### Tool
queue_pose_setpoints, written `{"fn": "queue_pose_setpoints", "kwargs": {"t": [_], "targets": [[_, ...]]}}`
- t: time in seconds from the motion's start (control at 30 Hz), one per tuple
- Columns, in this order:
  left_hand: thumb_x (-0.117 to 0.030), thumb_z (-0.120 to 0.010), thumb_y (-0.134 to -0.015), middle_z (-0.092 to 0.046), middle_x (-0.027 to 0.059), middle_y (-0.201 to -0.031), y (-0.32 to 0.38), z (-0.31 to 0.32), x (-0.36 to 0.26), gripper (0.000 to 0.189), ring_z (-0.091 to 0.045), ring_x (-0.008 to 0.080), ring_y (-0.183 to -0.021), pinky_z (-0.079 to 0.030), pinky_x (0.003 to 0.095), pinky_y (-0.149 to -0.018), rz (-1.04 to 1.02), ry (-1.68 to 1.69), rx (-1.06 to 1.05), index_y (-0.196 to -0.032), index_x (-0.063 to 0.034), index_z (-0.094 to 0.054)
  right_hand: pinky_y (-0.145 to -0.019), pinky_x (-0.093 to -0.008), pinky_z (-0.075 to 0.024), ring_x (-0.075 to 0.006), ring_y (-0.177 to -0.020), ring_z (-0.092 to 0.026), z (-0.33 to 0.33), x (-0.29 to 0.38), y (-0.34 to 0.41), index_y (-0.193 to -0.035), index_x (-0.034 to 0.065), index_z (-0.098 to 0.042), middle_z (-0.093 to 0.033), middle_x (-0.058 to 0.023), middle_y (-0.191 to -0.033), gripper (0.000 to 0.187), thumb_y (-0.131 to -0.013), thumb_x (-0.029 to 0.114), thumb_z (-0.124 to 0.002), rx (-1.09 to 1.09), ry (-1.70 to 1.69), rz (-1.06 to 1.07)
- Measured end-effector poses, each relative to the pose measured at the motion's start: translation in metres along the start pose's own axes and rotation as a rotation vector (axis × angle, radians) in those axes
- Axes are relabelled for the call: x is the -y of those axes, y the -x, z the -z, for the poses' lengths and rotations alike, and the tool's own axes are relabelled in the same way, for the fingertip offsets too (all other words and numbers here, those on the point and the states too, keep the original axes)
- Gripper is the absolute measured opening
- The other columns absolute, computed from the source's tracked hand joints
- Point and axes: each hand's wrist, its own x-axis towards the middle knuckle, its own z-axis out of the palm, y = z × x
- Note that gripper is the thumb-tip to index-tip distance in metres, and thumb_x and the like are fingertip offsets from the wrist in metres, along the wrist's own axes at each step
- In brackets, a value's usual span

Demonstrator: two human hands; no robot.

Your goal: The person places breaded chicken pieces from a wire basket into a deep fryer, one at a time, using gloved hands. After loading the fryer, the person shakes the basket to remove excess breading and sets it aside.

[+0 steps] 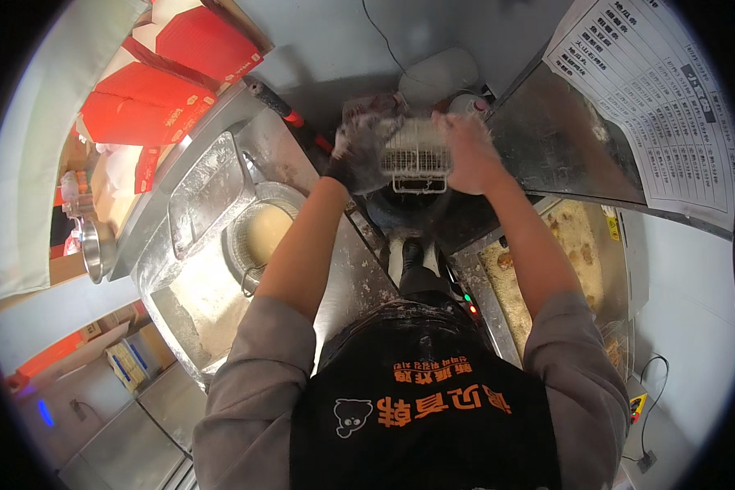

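Out in front of me, a small wire basket [415, 162] is held between my two hands over a dark opening near the wall. My left hand [361, 147] wears a dark glove dusted with what looks like flour and grips the basket's left side. On the right side, my right hand [470, 153] has hold of the basket, its fingers blurred. A wire loop sticks out from the basket's near end. Its contents are too blurred to tell. Behind it stand pale plastic containers [439, 76].
To the left are a pan of white powder [205, 306], a round mesh basket [239, 229] around pale liquid, and a wire rack [205, 193]. A fryer with foaming oil [579, 242] sits at right. Red cartons [147, 95] and a steel bowl [98, 251] stand farther left.
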Motion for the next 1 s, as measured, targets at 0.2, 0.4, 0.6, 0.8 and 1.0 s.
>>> {"fn": "queue_pose_setpoints", "kwargs": {"t": [0.2, 0.4, 0.6, 0.8, 1.0], "targets": [[-0.061, -0.081, -0.071, -0.048, 0.0177, -0.152, -0.004, -0.002, -0.009, 0.106, -0.039, 0.0387, -0.145, -0.038, 0.0555, -0.115, 0.009, 0.328, -0.124, -0.162, -0.0226, -0.041, -0.133, -0.0505, -0.0119, -0.0376, -0.157, -0.024, -0.004, -0.011, 0.001, -0.169, 0.0085, -0.011, -0.03, -0.0189, -0.164, 0.112, -0.077, 0.011, -0.074, 0.028, 0.009, -0.032], [-0.056, -0.079, -0.076, -0.047, 0.0169, -0.155, -0.014, 0.017, -0.007, 0.109, -0.041, 0.0344, -0.146, -0.04, 0.0561, -0.113, -0.029, 0.08, -0.029, -0.167, -0.0217, -0.029, -0.132, -0.0517, -0.014, -0.039, -0.152, -0.029, -0.009, -0.012, 0.004, -0.17, 0.0108, -0.011, -0.032, -0.0184, -0.161, 0.112, -0.078, 0.012, -0.075, 0.012, -0.009, -0.031], [-0.051, -0.072, -0.079, -0.042, 0.0173, -0.156, -0.01, 0.021, 0.0, 0.094, -0.041, 0.042, -0.142, -0.032, 0.0638, -0.116, 0.067, 0.185, -0.338, -0.162, -0.0199, -0.038, -0.129, -0.0524, -0.0216, -0.0387, -0.147, -0.035, -0.001, -0.025, 0.001, -0.168, 0.011, -0.019, -0.037, -0.0153, -0.157, 0.107, -0.077, 0.011, -0.075, -0.312, 0.013, 0.047], [-0.049, -0.074, -0.079, -0.043, 0.0189, -0.155, -0.005, -0.032, -0.03, 0.097, -0.04, 0.0431, -0.141, -0.035, 0.0643, -0.112, 0.201, 0.064, -0.055, -0.164, -0.0253, -0.034, -0.128, -0.0537, -0.0222, -0.0381, -0.148, -0.035, -0.052, -0.019, 0.003, -0.168, 0.0126, -0.022, -0.039, -0.0128, -0.157, 0.104, -0.078, 0.009, -0.074, -0.287, 0.109, 0.053], [-0.03, -0.062, -0.089, -0.037, 0.0168, -0.165, -0.008, -0.08, -0.034, 0.081, -0.034, 0.0422, -0.151, -0.035, 0.0685, -0.109, 0.101, 0.101, -0.069, -0.165, -0.0268, -0.035, -0.126, -0.0544, -0.0256, -0.0366, -0.145, -0.04, -0.076, -0.02, 0.001, -0.168, 0.0128, -0.022, -0.041, -0.0134, -0.155, 0.098, -0.084, 0.008, -0.072, -0.254, 0.12, 0.046]]}}
